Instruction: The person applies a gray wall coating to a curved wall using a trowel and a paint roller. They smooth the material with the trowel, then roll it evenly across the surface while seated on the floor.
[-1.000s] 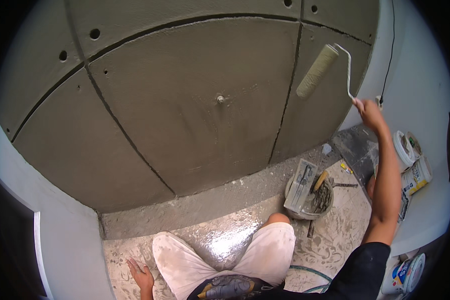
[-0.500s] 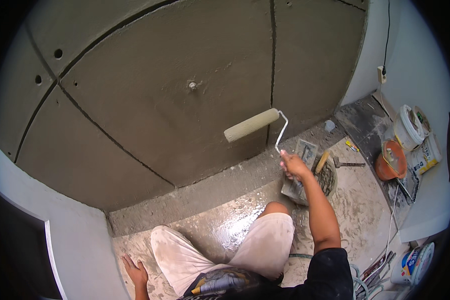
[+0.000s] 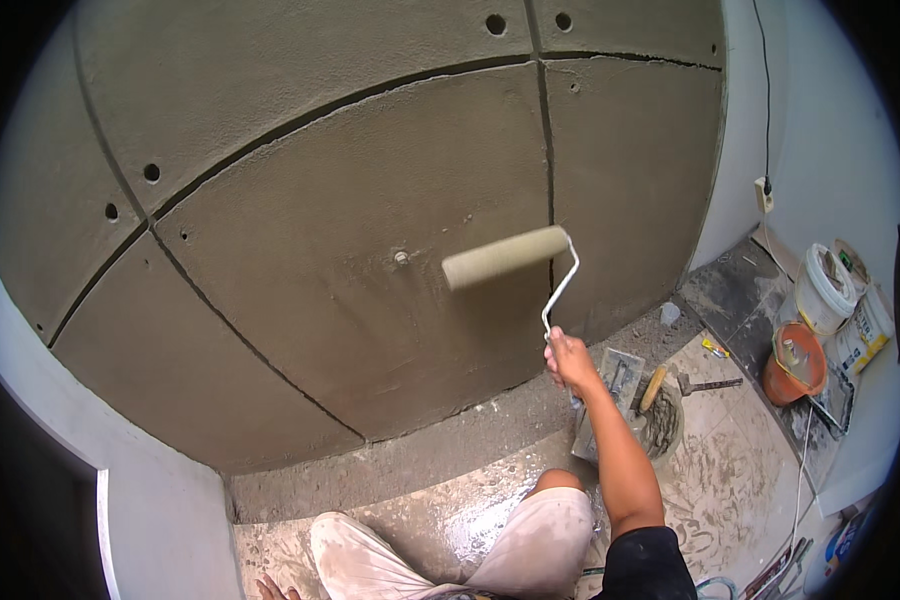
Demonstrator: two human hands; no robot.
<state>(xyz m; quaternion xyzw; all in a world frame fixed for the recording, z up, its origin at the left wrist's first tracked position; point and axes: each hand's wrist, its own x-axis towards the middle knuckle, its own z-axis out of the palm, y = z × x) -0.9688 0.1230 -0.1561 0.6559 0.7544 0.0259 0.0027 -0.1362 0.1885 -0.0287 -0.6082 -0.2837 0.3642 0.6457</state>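
My right hand (image 3: 571, 362) is wrapped round the handle of a paint roller (image 3: 503, 257), which has a cream sleeve on a bent white wire frame. The sleeve is level with the middle of a grey-brown cement-plastered wall (image 3: 340, 190), right of a small whitish stub (image 3: 401, 258). Whether the sleeve touches the plaster I cannot tell. Dark grooves split the wall into panels, some with round holes. At the lower edge, beside my left knee, only the spread fingers of my left hand (image 3: 273, 592) show, near the wet floor.
Below my right arm stand a tub of mortar (image 3: 662, 428), a wooden-handled tool (image 3: 654, 388) and a steel trowel (image 3: 625, 372). A hammer-like tool (image 3: 712, 384) lies beside them. Farther right are an orange bucket (image 3: 796, 368), a white bucket (image 3: 823, 290) and a hanging cable with a socket (image 3: 764, 194).
The view has tilted up, showing more wall. My right hand has carried the roller higher on the wall, level with the stub. My left hand has mostly slipped below the lower edge.
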